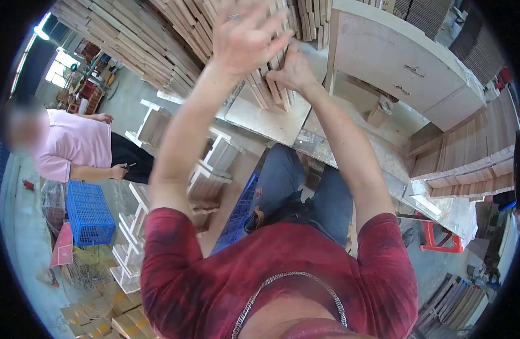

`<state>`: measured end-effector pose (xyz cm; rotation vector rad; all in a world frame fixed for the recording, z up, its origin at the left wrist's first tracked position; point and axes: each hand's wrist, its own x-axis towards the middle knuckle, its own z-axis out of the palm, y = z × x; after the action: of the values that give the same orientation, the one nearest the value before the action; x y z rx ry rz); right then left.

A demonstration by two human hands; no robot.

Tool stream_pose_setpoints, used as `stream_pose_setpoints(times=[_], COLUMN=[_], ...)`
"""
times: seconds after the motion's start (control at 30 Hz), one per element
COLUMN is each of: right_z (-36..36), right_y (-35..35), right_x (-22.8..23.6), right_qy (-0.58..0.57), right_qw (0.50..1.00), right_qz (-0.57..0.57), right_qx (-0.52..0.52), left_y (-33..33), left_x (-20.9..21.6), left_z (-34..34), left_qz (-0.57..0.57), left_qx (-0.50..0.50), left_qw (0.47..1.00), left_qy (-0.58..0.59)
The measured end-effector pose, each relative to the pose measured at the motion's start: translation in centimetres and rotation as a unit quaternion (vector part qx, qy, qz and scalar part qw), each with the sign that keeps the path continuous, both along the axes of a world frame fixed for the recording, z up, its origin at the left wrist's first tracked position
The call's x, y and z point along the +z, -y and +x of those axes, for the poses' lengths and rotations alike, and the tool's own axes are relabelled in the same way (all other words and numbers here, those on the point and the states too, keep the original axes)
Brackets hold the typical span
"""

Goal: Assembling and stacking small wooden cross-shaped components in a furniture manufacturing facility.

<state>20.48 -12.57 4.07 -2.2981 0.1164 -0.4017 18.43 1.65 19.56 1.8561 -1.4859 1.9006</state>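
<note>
Upright wooden strips (262,90) stand close together on a pale board (268,121) on the workbench in front of me. My right hand (294,70) is closed around the right side of these strips, its thumb across their near face. My left hand (246,39) is raised over their left side with its fingers spread and slightly blurred. Nothing shows in the left hand, and I cannot tell whether it touches the strips. It hides part of the wood behind it.
Stacked wooden slats (133,42) rise behind the bench on the left. A pale cabinet (395,62) stands at the right, near curved wooden panels (469,152). On the left, a person in a pink shirt (79,141) stands beside a blue crate (90,212) and white-edged wooden frames (133,237).
</note>
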Motion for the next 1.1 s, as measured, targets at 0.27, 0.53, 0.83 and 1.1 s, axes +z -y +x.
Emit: stream_pose_setpoints(times=[0.27,0.53,0.83,1.1], right_z=[-0.3,-1.1,-0.4,-0.5], right_y=[-0.5,-0.2,-0.1,-0.1], right_x=[-0.1,0.6,0.0,0.4], right_qy=[0.019,0.007,0.016,0.008], right_qw=[1.000,1.000,1.000,1.000], right_qz=[-0.007,0.004,-0.015,0.005], right_qx=[-0.015,-0.008,-0.013,0.009], left_y=[0.8,1.6,2.3,1.5], left_x=[0.5,0.7,1.6,1.5], left_z=[4.9,4.3,3.9,3.6], left_qz=[0.414,0.430,0.450,0.331], left_qx=[0.083,0.060,0.130,0.078], left_qw=[0.906,0.899,0.880,0.940], left_qy=[-0.016,-0.062,-0.077,-0.005])
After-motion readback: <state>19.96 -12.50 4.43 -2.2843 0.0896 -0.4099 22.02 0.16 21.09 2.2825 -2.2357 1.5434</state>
